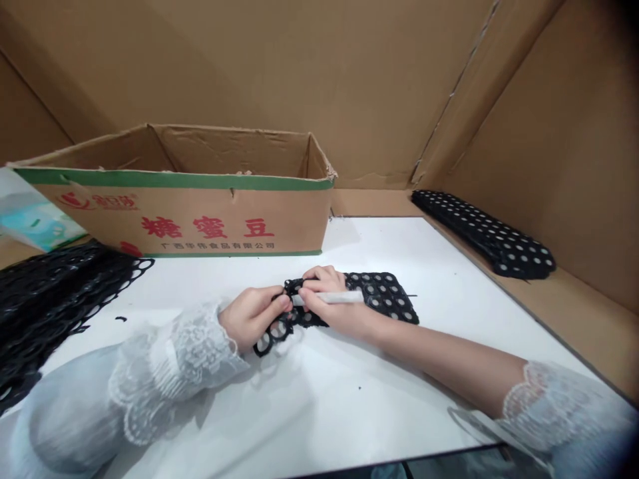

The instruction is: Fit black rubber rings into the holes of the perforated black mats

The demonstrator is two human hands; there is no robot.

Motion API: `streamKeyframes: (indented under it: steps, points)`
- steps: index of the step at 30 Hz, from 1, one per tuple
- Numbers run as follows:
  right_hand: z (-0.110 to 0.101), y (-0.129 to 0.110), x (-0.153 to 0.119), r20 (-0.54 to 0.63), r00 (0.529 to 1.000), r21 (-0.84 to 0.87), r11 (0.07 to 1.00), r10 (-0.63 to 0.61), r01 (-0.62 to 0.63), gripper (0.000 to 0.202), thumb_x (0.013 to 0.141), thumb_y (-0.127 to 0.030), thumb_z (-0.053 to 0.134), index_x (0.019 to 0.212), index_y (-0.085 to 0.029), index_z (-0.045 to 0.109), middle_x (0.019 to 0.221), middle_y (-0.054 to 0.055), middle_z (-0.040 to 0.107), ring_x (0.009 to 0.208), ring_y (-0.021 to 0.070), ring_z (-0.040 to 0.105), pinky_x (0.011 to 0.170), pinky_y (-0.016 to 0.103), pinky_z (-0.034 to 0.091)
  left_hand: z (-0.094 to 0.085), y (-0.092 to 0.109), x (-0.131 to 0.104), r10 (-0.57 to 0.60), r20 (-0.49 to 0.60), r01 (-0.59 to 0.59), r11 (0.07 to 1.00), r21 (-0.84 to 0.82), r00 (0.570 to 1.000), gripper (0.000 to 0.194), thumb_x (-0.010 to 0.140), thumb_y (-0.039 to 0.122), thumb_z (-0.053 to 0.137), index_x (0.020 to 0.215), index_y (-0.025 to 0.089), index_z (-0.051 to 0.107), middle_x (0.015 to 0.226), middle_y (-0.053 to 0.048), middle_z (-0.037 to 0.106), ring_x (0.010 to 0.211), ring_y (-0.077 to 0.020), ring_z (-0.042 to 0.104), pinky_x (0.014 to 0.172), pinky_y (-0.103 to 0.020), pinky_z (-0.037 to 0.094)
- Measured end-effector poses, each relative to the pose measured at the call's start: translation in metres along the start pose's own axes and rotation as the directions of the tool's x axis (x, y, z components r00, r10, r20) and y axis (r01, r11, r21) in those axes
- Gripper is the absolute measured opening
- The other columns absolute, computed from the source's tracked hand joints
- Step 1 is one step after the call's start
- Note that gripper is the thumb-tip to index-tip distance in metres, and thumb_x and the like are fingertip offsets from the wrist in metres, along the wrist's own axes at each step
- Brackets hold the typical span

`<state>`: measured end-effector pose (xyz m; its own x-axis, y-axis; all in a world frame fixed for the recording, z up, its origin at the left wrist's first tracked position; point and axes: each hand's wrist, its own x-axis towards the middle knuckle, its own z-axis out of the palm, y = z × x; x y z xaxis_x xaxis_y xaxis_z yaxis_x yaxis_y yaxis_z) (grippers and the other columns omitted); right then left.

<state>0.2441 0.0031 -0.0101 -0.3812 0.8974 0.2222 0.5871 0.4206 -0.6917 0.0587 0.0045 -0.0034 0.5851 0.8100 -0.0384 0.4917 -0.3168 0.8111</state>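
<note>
A black strip with rows of pale round spots (pixel 383 297) lies on the white tabletop (pixel 319 412), its left end looser and made of open rings. My left hand (pixel 253 315) is closed, thumb and forefinger pinching that ringed end. In my right hand (pixel 332 301) is a white pen-shaped tool (pixel 345 297), gripped along its shaft; the tip points left at the strip close to my left fingers. What kind of tool it is cannot be made out. My right hand rests over the strip's middle and hides part of it.
An uncovered cardboard box (pixel 210 206) stands at the back left. Black ring netting (pixel 60 293) is heaped at the left. Finished-looking spotted black strips (pixel 479 233) lie stacked at the right edge. A small black scrap (pixel 120 319) sits on the table. Cardboard walls surround the back and right.
</note>
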Motion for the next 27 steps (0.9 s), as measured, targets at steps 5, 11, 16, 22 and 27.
streamKeyframes:
  steps: [5, 11, 16, 22, 27]
  points:
    - [0.0, -0.003, 0.002, 0.028, 0.999, 0.044, 0.998, 0.038, -0.04, 0.032, 0.082, -0.027, 0.041, 0.055, -0.019, 0.057, 0.092, 0.003, 0.055, 0.097, 0.0198, 0.043, 0.088, 0.038, 0.028, -0.016, 0.0, -0.004, 0.027, 0.02, -0.031, 0.969, 0.245, 0.999, 0.035, 0.084, 0.044, 0.028, 0.069, 0.017, 0.045, 0.051, 0.002, 0.046, 0.044, -0.0094, 0.042, 0.043, -0.019, 0.034]
    - [-0.013, 0.003, 0.01, 0.093, 0.983, 0.399, 0.898, 0.16, -0.184, 0.035, 0.077, -0.021, 0.039, 0.048, -0.018, 0.057, 0.1, 0.001, 0.058, 0.105, 0.018, 0.047, 0.097, 0.03, 0.026, -0.034, -0.006, 0.005, -0.304, 0.073, 0.301, 0.952, 0.054, 0.95, 0.03, 0.077, 0.047, 0.037, 0.068, 0.019, 0.042, 0.048, 0.005, 0.045, 0.032, -0.008, 0.035, 0.033, -0.019, 0.027]
    - [-0.011, -0.001, 0.01, 0.077, 0.976, 0.329, 0.919, 0.205, -0.219, 0.034, 0.075, -0.021, 0.042, 0.045, -0.018, 0.057, 0.103, 0.002, 0.057, 0.104, 0.0199, 0.046, 0.099, 0.034, 0.023, -0.029, -0.005, 0.008, -0.2, 0.041, 0.2, 0.98, -0.015, 0.979, 0.034, 0.072, 0.048, 0.042, 0.06, 0.017, 0.041, 0.05, 0.005, 0.034, 0.043, -0.0075, 0.034, 0.041, -0.019, 0.028]
    - [-0.009, -0.004, 0.008, 0.073, 0.979, 0.31, 0.929, 0.191, -0.205, 0.035, 0.078, -0.021, 0.041, 0.048, -0.018, 0.06, 0.104, 0.002, 0.056, 0.104, 0.019, 0.044, 0.099, 0.033, 0.023, -0.025, -0.011, 0.009, -0.135, -0.041, 0.137, 0.989, 0.047, 0.99, 0.034, 0.075, 0.047, 0.038, 0.059, 0.016, 0.041, 0.053, 0.004, 0.037, 0.05, -0.0096, 0.035, 0.047, -0.021, 0.031]
    - [-0.009, -0.006, 0.005, 0.059, 0.982, 0.235, 0.954, 0.178, -0.187, 0.037, 0.082, -0.027, 0.039, 0.054, -0.018, 0.061, 0.103, 0.002, 0.056, 0.105, 0.0185, 0.043, 0.098, 0.033, 0.025, -0.013, -0.006, 0.003, -0.04, -0.144, 0.07, 0.974, 0.216, 0.989, 0.033, 0.082, 0.041, 0.029, 0.061, 0.018, 0.041, 0.053, 0.003, 0.043, 0.051, -0.0112, 0.04, 0.049, -0.022, 0.034]
